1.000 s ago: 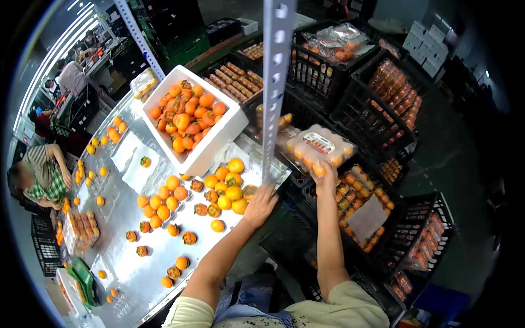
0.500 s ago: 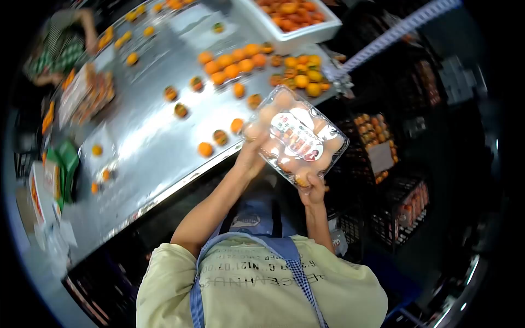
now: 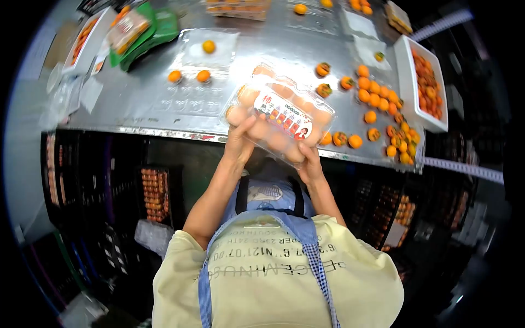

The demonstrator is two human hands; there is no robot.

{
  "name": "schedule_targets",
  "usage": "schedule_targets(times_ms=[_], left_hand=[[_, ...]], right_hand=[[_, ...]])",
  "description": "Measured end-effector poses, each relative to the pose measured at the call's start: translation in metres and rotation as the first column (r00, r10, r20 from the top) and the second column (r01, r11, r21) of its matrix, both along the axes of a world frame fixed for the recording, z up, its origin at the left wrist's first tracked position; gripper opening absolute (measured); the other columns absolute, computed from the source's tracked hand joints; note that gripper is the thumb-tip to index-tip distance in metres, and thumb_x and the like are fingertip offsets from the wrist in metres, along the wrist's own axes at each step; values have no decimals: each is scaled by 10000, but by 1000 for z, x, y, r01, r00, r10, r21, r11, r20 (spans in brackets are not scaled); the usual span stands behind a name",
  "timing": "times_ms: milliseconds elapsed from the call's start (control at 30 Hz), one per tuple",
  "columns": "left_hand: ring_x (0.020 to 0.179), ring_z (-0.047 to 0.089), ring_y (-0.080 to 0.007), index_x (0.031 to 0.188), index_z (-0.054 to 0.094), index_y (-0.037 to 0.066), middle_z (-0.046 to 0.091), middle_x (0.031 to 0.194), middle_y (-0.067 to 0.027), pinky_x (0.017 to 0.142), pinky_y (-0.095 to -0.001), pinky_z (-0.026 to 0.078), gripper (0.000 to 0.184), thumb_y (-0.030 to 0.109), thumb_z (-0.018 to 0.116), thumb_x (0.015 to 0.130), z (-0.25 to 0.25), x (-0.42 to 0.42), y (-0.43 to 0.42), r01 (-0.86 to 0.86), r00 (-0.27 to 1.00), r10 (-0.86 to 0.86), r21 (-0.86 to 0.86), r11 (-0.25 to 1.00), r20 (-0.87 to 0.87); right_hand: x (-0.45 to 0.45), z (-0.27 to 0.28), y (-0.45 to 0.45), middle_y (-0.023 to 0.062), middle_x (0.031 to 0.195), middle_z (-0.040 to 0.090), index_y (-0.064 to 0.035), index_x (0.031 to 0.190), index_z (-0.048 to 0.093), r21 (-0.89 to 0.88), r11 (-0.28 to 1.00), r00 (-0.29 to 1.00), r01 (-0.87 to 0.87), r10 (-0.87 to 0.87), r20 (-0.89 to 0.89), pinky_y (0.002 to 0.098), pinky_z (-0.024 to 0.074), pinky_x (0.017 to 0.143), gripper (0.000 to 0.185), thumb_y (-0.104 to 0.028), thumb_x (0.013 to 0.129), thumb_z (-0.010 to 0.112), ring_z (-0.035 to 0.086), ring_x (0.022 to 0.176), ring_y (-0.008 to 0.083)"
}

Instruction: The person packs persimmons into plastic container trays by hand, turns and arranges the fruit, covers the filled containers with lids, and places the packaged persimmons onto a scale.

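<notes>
A clear plastic pack of persimmons (image 3: 281, 112) with a white and red printed label is held between both hands, over the near edge of the metal table (image 3: 147, 104). My left hand (image 3: 240, 141) grips its lower left corner, the thumb on top. At the lower right edge my right hand (image 3: 310, 163) holds the pack, thumb also on top. The pack is tilted, its label facing up. Loose persimmons (image 3: 374, 93) lie on the table right of the pack, and an orange fruit (image 3: 208, 46) sits on a clear tray at the left.
At the right stands a white foam box (image 3: 404, 82) of persimmons, with a perforated metal post (image 3: 465, 170) below it. A green bag (image 3: 158, 33) and another white box (image 3: 82, 46) are at the far left. Crates with packed fruit (image 3: 155, 194) stand below the table.
My view has turned left along the table. The pack, first at the crates in my right hand, has moved over the table edge. My left hand has left the table and taken hold of the pack.
</notes>
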State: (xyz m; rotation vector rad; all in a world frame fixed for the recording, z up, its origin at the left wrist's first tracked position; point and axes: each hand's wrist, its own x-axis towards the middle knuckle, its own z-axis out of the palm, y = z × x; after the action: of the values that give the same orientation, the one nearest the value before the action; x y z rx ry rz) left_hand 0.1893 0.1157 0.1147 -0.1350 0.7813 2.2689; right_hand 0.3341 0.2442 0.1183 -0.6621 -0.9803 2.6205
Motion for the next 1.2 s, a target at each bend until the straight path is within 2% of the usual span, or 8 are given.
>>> schedule_targets(times_ms=[133, 167, 433, 900, 1000, 1067, 1167, 1200], left_hand=[[1140, 523, -246, 1289, 412, 3, 529, 1221, -128, 984, -402, 431, 530, 106, 656, 831, -1, -15, -9, -137, 989, 137, -5, 991, 60], [1170, 505, -265, 1302, 395, -2, 518, 1239, -139, 1006, -425, 413, 544, 113, 650, 835, -2, -19, -11, -138, 990, 137, -26, 990, -33], [1196, 458, -263, 1323, 389, 36, 491, 1240, -119, 1054, -422, 336, 632, 51, 644, 745, -22, -31, -24, -95, 995, 93, 52, 994, 35], [1175, 476, -281, 1326, 399, 81, 503, 1239, -107, 1048, -436, 358, 773, -6, 606, 586, -14, -117, -15, 299, 954, -296, 98, 949, -39], [1173, 480, -286, 1323, 403, 85, 502, 1246, -120, 1049, -447, 357, 738, 80, 681, 639, -19, -129, -14, 422, 906, -411, 135, 896, -103], [1156, 488, -285, 1330, 412, 71, 500, 1255, -116, 1023, -438, 378, 669, 238, 680, 741, -17, -129, -5, 338, 928, -372, 336, 879, 40], [1163, 483, -279, 1306, 443, 81, 525, 1222, -101, 1028, -456, 366, 702, 485, 663, 776, -8, -141, 6, 309, 898, -402, 392, 866, 181], [1172, 479, -276, 1293, 457, 89, 538, 1203, -94, 1037, -467, 356, 738, 569, 654, 768, -9, -147, 12, 323, 882, -421, 377, 868, 214]], right_hand=[[-41, -15, 15, 126, 1197, 571, -6, 1301, 421, -256, 957, 976, -138, 175, 129, 384, 469, 931, 569, -256, 840, 638, 579, 1076, 241], [-50, -7, 18, 132, 1181, 582, -13, 1283, 447, -307, 937, 966, -165, 216, 142, 387, 470, 933, 537, -267, 847, 630, 583, 1070, 241], [-73, -36, 41, 117, 1219, 552, -8, 1314, 404, -24, 939, 938, -343, 344, 43, 361, 457, 947, 645, -211, 772, 689, 557, 1101, 226], [-83, -10, -9, 122, 1275, 511, 4, 1347, 368, 109, 994, 1000, 16, -16, -7, 360, 374, 1022, 723, -137, 725, 708, 499, 1174, 225], [-79, -11, -23, 116, 1281, 508, -9, 1343, 379, 182, 980, 997, 77, -78, -2, 375, 367, 1034, 695, -112, 734, 697, 483, 1198, 243], [-78, -5, -36, 117, 1255, 529, -2, 1320, 418, 293, 946, 990, 136, -137, -15, 377, 378, 1022, 651, -122, 746, 702, 492, 1184, 247], [-73, 7, -61, 79, 1090, 626, -26, 1139, 571, 702, 698, 938, 143, -322, 130, 361, 447, 923, 483, -56, 695, 756, 572, 1033, 214], [-75, 9, -61, 69, 1069, 630, -47, 1105, 583, 836, 528, 944, 150, -327, 38, 353, 451, 904, 470, -70, 674, 772, 575, 1003, 214]])
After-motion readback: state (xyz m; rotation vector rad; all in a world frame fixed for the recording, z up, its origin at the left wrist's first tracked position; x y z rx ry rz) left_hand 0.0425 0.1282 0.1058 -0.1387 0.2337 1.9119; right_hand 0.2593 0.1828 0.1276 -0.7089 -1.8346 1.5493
